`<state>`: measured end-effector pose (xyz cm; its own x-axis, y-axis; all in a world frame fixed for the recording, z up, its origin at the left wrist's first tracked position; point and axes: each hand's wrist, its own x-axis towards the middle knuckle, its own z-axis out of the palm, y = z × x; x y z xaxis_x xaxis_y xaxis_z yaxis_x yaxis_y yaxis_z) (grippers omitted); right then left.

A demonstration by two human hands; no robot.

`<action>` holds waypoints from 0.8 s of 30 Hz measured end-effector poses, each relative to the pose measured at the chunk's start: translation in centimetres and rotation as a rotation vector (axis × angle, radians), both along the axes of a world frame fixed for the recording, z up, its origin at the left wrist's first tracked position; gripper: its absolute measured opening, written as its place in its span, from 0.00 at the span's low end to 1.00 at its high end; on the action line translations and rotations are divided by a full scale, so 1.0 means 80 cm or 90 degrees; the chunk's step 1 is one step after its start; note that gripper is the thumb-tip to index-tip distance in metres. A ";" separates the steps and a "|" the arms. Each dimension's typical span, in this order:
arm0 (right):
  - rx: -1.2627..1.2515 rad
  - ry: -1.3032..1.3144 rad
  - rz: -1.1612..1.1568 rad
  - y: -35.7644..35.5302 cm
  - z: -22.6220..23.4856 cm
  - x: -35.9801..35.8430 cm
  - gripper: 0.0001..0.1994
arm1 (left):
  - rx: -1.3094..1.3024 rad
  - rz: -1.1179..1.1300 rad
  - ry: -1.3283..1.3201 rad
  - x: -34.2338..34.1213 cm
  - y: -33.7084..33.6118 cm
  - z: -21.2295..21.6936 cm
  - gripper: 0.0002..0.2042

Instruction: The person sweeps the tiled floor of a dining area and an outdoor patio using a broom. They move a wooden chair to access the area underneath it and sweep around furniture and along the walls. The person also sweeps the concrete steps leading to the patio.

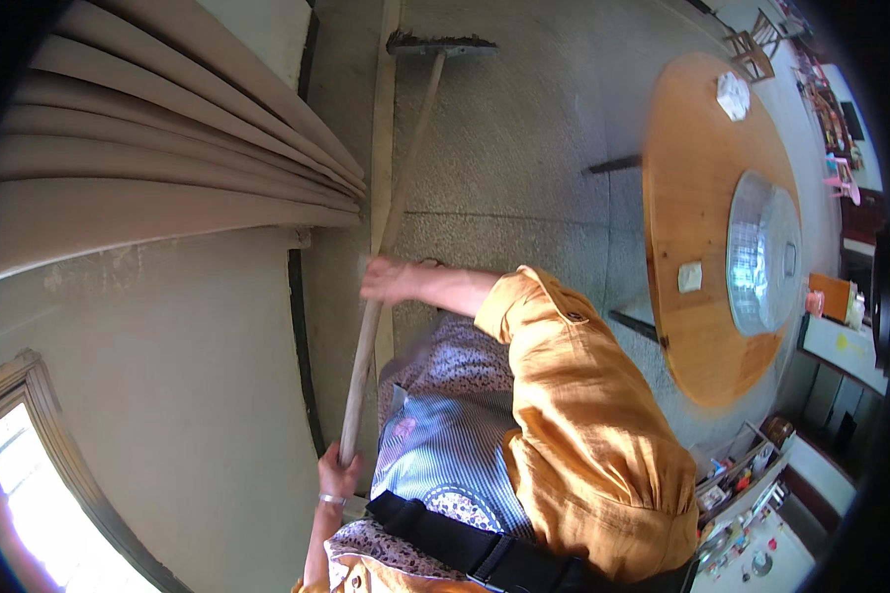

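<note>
A push broom with a long wooden handle [405, 188] stretches away from me along the floor. Its wide dark-bristled head [443, 46] rests on the floor at the far end, close to a pale strip. Near the handle's top end, my left hand [340, 472] is closed around the wood, with a bracelet on the wrist. Farther down, my right hand [391, 280] wraps the middle of the same handle, its arm crossing in front of me in a mustard sleeve. The undersides of both grips are hidden.
A beige curtain [178, 148] hangs at the left beside the wall and a bright window [20, 455]. To the right stands a round wooden table [677, 198] bearing a clear dome cover [761, 252]; its dark legs reach toward the grey floor [524, 148]. Shelves [747, 465] with small items sit lower right.
</note>
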<state>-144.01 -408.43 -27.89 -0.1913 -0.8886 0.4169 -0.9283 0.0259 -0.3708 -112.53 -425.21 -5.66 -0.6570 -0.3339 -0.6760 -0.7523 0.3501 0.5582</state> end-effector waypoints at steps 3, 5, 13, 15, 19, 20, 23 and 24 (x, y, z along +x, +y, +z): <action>0.113 -0.131 0.140 -0.047 0.032 0.148 0.11 | -0.023 0.024 -0.041 0.140 -0.058 0.051 0.15; 0.018 -0.126 0.150 -0.058 0.052 0.247 0.11 | -0.150 -0.078 -0.077 0.212 -0.087 0.103 0.18; 0.110 -0.346 0.146 -0.090 0.063 0.394 0.09 | -0.141 -0.187 -0.097 0.254 -0.135 0.180 0.18; 0.164 -0.448 0.140 -0.072 0.048 0.362 0.03 | -0.143 -0.183 -0.126 0.228 -0.134 0.169 0.19; 0.081 -0.330 -0.177 -0.020 0.012 0.293 0.06 | -0.126 -0.277 -0.118 0.169 -0.136 0.182 0.20; 0.192 -0.323 -0.178 -0.014 0.010 0.283 0.08 | -0.147 -0.302 -0.080 0.156 -0.134 0.189 0.21; 0.275 -0.334 -0.194 -0.007 0.019 0.268 0.09 | -0.164 -0.310 -0.116 0.102 -0.147 0.213 0.22; 0.212 -0.340 -0.194 -0.005 0.028 0.265 0.08 | -0.156 -0.321 -0.094 0.081 -0.148 0.219 0.22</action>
<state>-122.83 -408.80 -25.63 -0.5550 -0.8270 -0.0895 -0.5545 0.4481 -0.7013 -106.07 -437.03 11.84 -0.6796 -0.1618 -0.7156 -0.5227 0.7912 0.3175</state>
